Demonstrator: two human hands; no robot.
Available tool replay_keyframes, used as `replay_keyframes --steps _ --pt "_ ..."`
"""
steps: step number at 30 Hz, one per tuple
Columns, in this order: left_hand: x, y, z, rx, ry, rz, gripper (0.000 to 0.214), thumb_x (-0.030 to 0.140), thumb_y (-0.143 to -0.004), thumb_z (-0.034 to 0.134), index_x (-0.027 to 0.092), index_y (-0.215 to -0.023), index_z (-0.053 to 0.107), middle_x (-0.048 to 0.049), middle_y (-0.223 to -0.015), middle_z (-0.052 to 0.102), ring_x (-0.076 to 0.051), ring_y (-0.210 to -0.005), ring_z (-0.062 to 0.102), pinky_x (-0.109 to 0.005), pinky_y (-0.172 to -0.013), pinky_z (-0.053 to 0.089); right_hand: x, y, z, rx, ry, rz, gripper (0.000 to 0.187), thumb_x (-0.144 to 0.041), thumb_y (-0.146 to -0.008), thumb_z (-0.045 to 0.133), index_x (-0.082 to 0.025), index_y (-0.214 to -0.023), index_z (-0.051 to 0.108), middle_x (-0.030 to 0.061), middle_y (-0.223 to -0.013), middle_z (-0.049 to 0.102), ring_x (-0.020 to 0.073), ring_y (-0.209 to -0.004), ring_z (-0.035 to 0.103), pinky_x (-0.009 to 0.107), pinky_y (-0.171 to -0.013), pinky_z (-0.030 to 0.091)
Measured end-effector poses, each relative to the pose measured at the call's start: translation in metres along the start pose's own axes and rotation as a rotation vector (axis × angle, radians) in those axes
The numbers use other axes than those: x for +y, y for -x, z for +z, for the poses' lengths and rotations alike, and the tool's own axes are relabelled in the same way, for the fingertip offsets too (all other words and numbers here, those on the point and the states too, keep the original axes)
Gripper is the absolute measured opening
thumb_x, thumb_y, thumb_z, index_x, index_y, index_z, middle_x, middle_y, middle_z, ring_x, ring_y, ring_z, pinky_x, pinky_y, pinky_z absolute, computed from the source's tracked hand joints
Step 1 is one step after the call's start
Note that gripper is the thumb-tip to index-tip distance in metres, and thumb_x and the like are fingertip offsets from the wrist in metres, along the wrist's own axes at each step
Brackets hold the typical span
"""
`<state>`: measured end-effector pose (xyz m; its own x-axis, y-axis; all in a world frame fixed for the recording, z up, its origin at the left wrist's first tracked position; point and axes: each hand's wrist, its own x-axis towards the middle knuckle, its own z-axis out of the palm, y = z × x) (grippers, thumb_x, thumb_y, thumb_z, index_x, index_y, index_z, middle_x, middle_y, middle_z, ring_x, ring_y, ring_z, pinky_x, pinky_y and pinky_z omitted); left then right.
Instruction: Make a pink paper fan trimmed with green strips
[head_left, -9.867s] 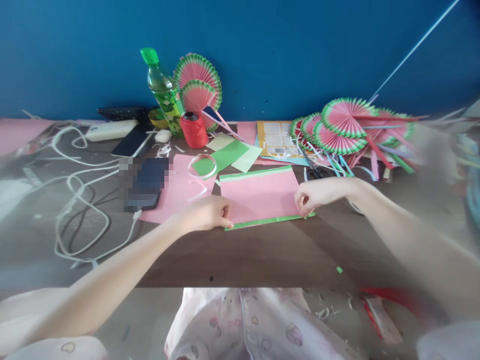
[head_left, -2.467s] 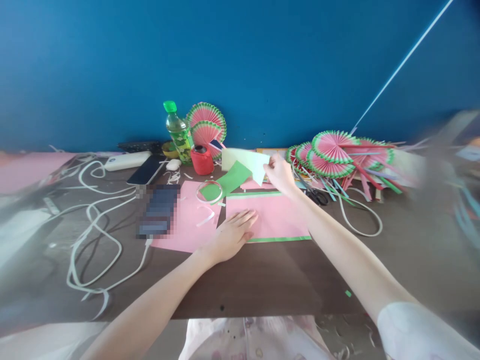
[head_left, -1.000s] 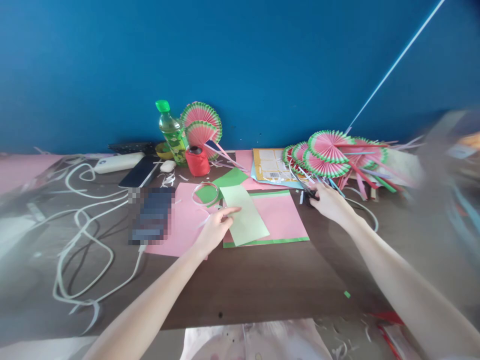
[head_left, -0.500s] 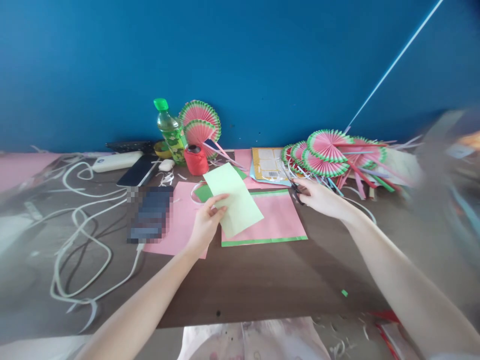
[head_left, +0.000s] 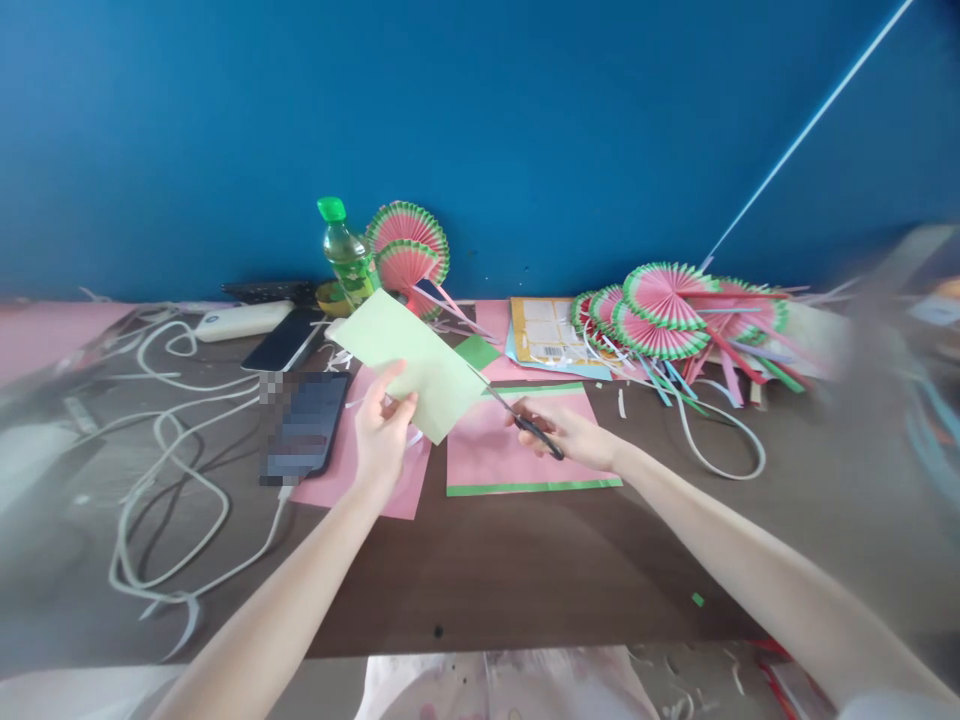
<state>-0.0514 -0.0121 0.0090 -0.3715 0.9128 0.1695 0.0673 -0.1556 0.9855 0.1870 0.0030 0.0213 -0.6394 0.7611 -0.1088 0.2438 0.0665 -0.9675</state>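
Note:
My left hand (head_left: 382, 425) pinches the lower left edge of a pale green sheet of paper (head_left: 416, 362), holding it tilted above the desk. In my right hand (head_left: 559, 430) is a pair of scissors (head_left: 538, 436) with dark handles. Their blades point up and left and meet the right end of the green sheet; whether they are parted I cannot tell. Below my right hand lies a pink sheet with green edges (head_left: 525, 465). Another pink sheet (head_left: 409, 500) lies under my left hand, and a darker green piece of paper (head_left: 477, 352) sits behind.
Pink and green folded paper fans (head_left: 664, 310) are piled at the back right, more (head_left: 409, 245) beside a green-capped bottle (head_left: 346, 255). A phone (head_left: 309, 425) and looped white cable (head_left: 217, 500) lie left. A yellow envelope (head_left: 544, 330) is near the blue wall (head_left: 480, 130).
My right hand has brought the scissors left from near the envelope to the green sheet. My left hand has moved the sheet left and up, turning it, over the red roll.

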Motion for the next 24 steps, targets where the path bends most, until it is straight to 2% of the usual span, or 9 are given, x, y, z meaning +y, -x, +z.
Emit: replay_keyframes --steps 5,13,19,24 --pt "-0.003 0.002 0.001 -0.025 0.011 -0.043 0.048 0.026 -0.069 0.063 0.024 -0.117 0.058 0.0003 -0.083 0.058 -0.006 -0.059 0.050 -0.018 -0.053 0.043 0.004 -0.001 0.005 0.019 -0.031 -0.032 0.036 -0.048 -0.078 0.055 -0.017 -0.096 0.048 -0.0024 -0.072 0.047 0.0075 -0.055 0.041 0.022 -0.051 0.036" --pt "-0.008 0.004 0.003 -0.050 -0.008 -0.011 0.046 0.026 -0.071 0.062 0.025 -0.116 0.058 0.0034 -0.071 0.051 -0.005 -0.053 0.043 -0.016 -0.047 0.038 0.008 0.002 0.006 0.044 0.013 -0.035 0.039 -0.053 -0.077 0.055 -0.018 -0.094 0.050 -0.0024 -0.071 0.046 0.0078 -0.054 0.043 0.024 -0.052 0.038" --pt "-0.011 0.005 0.004 -0.045 0.031 -0.011 0.045 0.024 -0.069 0.062 0.024 -0.113 0.060 0.0007 -0.083 0.057 -0.005 -0.057 0.048 -0.016 -0.049 0.041 0.007 0.001 0.006 0.036 0.043 -0.037 0.038 -0.051 -0.077 0.055 -0.017 -0.094 0.050 -0.0026 -0.070 0.046 0.0083 -0.055 0.043 0.023 -0.051 0.037" --pt "-0.009 0.005 0.005 -0.036 0.012 -0.008 0.047 0.023 -0.067 0.061 0.022 -0.114 0.059 0.0005 -0.081 0.059 -0.005 -0.055 0.048 -0.017 -0.049 0.041 0.010 0.001 0.006 0.024 0.009 -0.045 0.039 -0.051 -0.078 0.054 -0.017 -0.095 0.050 -0.0028 -0.070 0.045 0.0077 -0.054 0.042 0.023 -0.051 0.036"
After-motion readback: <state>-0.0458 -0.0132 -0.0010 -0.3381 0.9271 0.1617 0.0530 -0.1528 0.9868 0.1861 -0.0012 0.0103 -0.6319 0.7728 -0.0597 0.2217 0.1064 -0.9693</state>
